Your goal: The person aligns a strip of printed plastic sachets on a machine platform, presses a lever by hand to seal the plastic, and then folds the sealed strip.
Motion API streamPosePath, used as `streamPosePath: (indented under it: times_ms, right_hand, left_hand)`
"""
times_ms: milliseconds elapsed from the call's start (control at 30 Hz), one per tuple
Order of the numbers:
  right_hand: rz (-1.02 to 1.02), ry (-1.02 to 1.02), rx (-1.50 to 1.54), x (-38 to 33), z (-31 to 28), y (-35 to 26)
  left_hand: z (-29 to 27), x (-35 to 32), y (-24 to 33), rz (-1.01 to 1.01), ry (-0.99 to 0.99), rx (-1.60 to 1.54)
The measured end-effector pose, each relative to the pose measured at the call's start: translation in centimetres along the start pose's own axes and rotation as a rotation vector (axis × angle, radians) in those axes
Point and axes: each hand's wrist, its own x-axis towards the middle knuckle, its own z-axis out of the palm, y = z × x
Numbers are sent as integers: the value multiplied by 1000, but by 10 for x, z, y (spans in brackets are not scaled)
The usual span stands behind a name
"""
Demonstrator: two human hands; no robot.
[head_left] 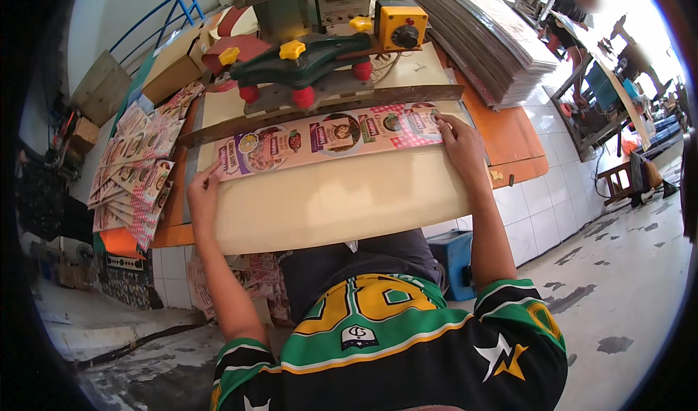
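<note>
Currently: printed strip (pixel 302 140) pinched at both ends

Noted at centre: strip in pink, purple and cream tones, laid flat across cream work surface (pixel 342 200), along near side of dark metal bar (pixel 414 97). Held at left end by left hand (pixel 203 189), thumb and fingers drawn together on the edge. Held at right end by right hand (pixel 461 140), likewise pinching, thumb and fingertips closed on the far corner.

Containers. Logged at far left: brown cardboard box (pixel 173 69), set on the table; unable to make out contents. Logged lower down at right, beside the legs: blue box (pixel 452 262); contents likewise unreadable from this angle.

Seen at left: loose heap of flat printed packets (pixel 138 160), overlapping, with orange sheet (pixel 122 242) at its near end. Seen below table at near left: more printed pieces (pixel 247 273). Recorded just beyond bar: dark green press frame (pixel 327 60), fitted with yellow knobs and red feet; behind it to the right, yellow control box (pixel 401 27) with black dial. Recorded at far right, on orange tabletop (pixel 512 142): tall stack of flat sheets (pixel 487 33).
</note>
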Motion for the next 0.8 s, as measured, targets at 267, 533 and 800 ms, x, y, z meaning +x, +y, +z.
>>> streamPosePath:
  times_ms: [267,533,800]
  right_hand:
    - [-53,27,3,-4,3,5]
    - [-70,49,15,-4,5,5]
    - [-73,45,3,-4,4,5]
  left_hand:
    - [-7,-13,23,29,-107,-64]
    - [-4,-13,25,40,-104,-102]
    - [-4,-12,20,33,-92,-70]
